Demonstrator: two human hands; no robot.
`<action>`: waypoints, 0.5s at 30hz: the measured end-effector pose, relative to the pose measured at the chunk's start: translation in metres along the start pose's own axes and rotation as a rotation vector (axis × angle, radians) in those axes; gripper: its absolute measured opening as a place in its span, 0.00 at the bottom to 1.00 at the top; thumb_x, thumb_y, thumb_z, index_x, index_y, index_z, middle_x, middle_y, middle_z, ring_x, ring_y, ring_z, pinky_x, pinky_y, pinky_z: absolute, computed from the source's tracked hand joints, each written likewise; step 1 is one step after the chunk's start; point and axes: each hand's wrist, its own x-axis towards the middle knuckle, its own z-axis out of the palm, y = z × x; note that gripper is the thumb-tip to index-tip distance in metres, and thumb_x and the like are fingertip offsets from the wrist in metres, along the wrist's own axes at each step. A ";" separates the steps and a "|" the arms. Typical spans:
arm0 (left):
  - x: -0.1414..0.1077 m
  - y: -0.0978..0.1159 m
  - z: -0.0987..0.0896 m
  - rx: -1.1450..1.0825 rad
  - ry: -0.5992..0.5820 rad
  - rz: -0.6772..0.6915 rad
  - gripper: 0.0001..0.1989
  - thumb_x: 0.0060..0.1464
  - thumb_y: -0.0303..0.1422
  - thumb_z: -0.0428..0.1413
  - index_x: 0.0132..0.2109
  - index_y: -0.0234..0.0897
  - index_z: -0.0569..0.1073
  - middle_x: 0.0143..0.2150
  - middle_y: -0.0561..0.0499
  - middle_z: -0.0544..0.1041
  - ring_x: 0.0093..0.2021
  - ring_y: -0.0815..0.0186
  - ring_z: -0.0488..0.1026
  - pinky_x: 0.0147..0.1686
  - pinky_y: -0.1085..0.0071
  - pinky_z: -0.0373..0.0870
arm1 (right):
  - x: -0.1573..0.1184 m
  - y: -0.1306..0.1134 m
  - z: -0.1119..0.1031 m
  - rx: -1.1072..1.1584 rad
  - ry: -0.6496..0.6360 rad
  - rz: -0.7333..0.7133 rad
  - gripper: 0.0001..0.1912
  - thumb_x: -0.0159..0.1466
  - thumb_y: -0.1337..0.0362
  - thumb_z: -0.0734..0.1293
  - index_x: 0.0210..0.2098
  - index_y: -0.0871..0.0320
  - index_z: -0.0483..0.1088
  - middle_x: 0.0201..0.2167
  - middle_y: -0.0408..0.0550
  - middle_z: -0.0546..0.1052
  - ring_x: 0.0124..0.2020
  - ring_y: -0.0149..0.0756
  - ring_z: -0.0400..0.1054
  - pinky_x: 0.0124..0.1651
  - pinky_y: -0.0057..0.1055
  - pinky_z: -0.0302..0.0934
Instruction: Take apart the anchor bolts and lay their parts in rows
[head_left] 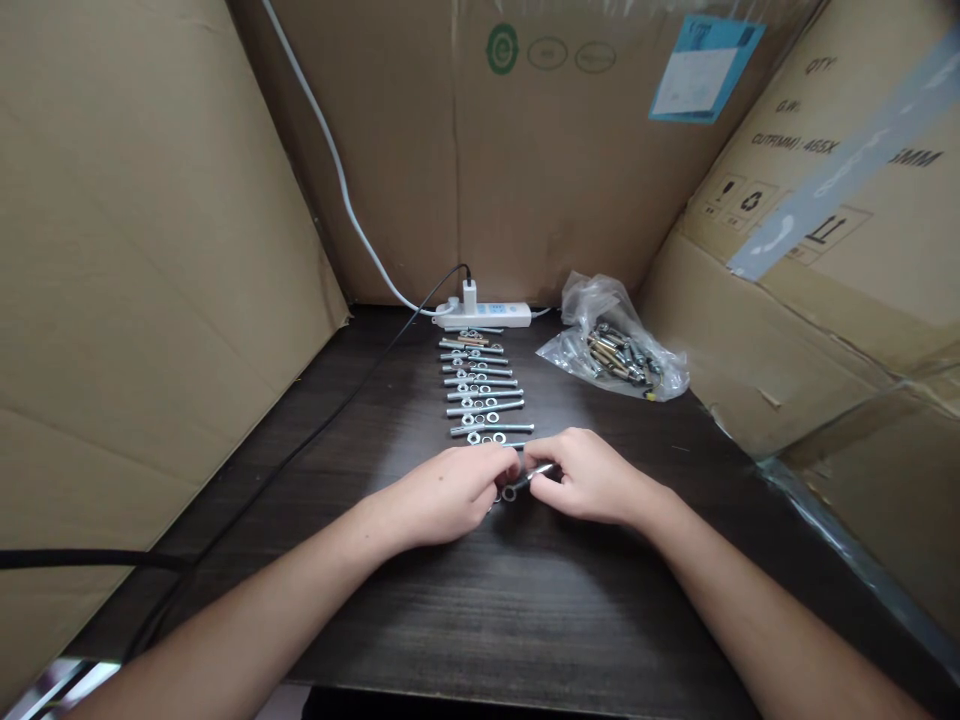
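Between the thumb and fingers of my right hand (pixel 589 478) is a metal bolt (pixel 538 474), tilted, its left end pointing toward my other hand. A small washer (pixel 509 493) shows at that left end. My left hand (pixel 461 490) is just left of it, its fingers curled and pressed together over small metal parts; what they grip is mostly hidden. Beyond both hands, bolts (pixel 491 430) lie crosswise in a column running away from me, with nuts and washers (pixel 493 404) between them. The nearest bolt of the column is partly covered by my fingers.
A clear plastic bag (pixel 592 300) of metal bolts lies at the back right. A white power strip (pixel 510 315) with a plugged-in charger stands behind the column. A black cable (pixel 300 447) crosses the dark table (pixel 480 630) on the left. Cardboard walls (pixel 187 200) enclose three sides.
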 end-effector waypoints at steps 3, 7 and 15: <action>0.000 0.000 0.001 -0.002 0.005 0.018 0.12 0.54 0.20 0.43 0.38 0.38 0.67 0.37 0.53 0.73 0.37 0.67 0.70 0.37 0.72 0.65 | 0.000 0.001 0.000 0.003 -0.006 0.010 0.07 0.54 0.66 0.61 0.24 0.58 0.69 0.19 0.42 0.71 0.22 0.29 0.59 0.27 0.25 0.47; 0.001 0.002 0.002 -0.050 0.007 0.003 0.13 0.55 0.20 0.42 0.40 0.38 0.67 0.39 0.52 0.73 0.38 0.67 0.70 0.38 0.71 0.65 | 0.000 0.000 -0.001 0.047 -0.033 -0.010 0.09 0.55 0.69 0.59 0.28 0.57 0.71 0.24 0.43 0.75 0.25 0.31 0.63 0.30 0.25 0.50; -0.001 0.006 -0.001 -0.051 0.024 -0.045 0.08 0.57 0.25 0.46 0.43 0.38 0.66 0.41 0.52 0.73 0.38 0.66 0.71 0.36 0.71 0.65 | 0.000 0.001 0.000 0.118 -0.039 -0.034 0.11 0.61 0.67 0.59 0.36 0.57 0.72 0.32 0.45 0.77 0.31 0.34 0.69 0.36 0.27 0.56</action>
